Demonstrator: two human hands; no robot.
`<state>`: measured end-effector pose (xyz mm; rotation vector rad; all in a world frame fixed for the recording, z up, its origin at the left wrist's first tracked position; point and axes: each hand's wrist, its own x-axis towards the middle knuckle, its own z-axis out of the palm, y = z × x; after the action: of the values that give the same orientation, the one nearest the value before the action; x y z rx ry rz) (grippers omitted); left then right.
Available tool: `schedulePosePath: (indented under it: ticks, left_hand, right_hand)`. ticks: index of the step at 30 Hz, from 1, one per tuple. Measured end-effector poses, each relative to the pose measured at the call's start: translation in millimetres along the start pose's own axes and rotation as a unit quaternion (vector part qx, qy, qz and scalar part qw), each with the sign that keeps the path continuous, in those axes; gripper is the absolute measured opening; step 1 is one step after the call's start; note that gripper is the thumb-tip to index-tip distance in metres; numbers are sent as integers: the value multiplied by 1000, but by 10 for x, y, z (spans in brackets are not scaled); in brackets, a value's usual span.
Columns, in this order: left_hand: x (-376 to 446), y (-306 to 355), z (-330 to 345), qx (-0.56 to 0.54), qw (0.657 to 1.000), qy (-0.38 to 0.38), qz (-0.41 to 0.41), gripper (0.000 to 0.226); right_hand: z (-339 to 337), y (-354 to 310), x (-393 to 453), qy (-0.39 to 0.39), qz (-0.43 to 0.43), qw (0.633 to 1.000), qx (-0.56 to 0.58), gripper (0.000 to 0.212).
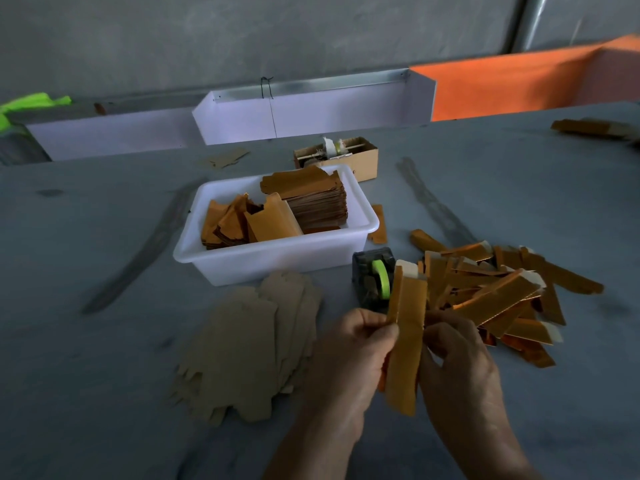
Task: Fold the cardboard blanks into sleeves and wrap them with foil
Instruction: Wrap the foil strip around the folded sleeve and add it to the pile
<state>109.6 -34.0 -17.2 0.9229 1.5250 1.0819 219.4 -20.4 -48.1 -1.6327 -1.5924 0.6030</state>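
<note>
Showing a foil-wrapped sleeve point(407, 336): long, flat, narrow strip, matte orange-gold face, pale unwrapped cardboard tip at the far end. Held up off the table point(86, 410) at centre-right, near the viewer. Left hand point(349, 358) pinches its left edge w/ thumb and curled fingers; right hand point(460, 365) curls round the right edge, so both grips are closed on the strip. Long axis runs near-to-far, leaning slightly right at the top; pale tip points away from the person, twd the tape dispenser point(374, 280) just behind it. Right of the hands: loose heap of finished sleeves point(502, 292), lying at mixed angles. Left of the hands: fanned stack of plain brown cardboard blanks point(249, 344), flat on the table. Beyond those: white plastic tub point(277, 258) holding foil sheets point(304, 199). Small cardboard box point(356, 157) behind the tub. Open grey table surface lies far left and far right.
</note>
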Motion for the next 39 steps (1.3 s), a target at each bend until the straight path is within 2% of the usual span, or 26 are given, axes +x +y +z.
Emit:
schedulePosePath:
  ticks: [5,8,10,13,15,16,18,20,23,25,30,34,39]
  left_hand:
    - [22,39,-21,28,1000,-11,8,3]
    - [30,50,-17,56,998,-8,22,3]
    - [23,77,-22,70,997,-11,25,5]
    - [21,116,-32,63,998,-23,13,6]
    - [1,122,-60,43,999,-18,4,7]
    - [-11,115,-73,34,999,-14,1,6]
    - [-52,95,-102,16,1000,-13,-5,4]
    - [-106,87,-116,-20,999,-22,-22,6]
    - [-175,102,-114,-62,997,-39,-35,1]
    - [-210,113,-118,-71,996,-35,-33,4]
    - [-278,140,-131,-76,997,-16,-22,7]
    - [-317,149,-127,-78,997,-21,-17,14]
    - [-355,176,-129,-75,996,-40,-14,10]
  right_hand:
    - [19,-21,-47,11,-5,1000,-6,3]
    - [-33,-53,-21,20,-91,989,-118,7]
    - [-81,-79,-15,1,-111,979,-173,9]
    - [-232,-69,-1,-2,-122,983,-137,4]
    - [-367,-38,16,-11,-92,994,-60,9]
    - [-436,-21,29,-30,-58,998,12,11]
    - [-552,-32,43,-93,16,983,157,15]
    - [-614,-77,39,-151,24,964,217,22]
    - [-624,-175,14,-211,-23,953,216,27]
    - [-605,-218,10,-220,-51,957,180,31]
    - [-577,-299,-32,-203,-75,970,114,29]
    - [-573,-345,-40,-179,-69,977,91,42]
    - [-575,-343,-32,-144,-68,983,88,34]
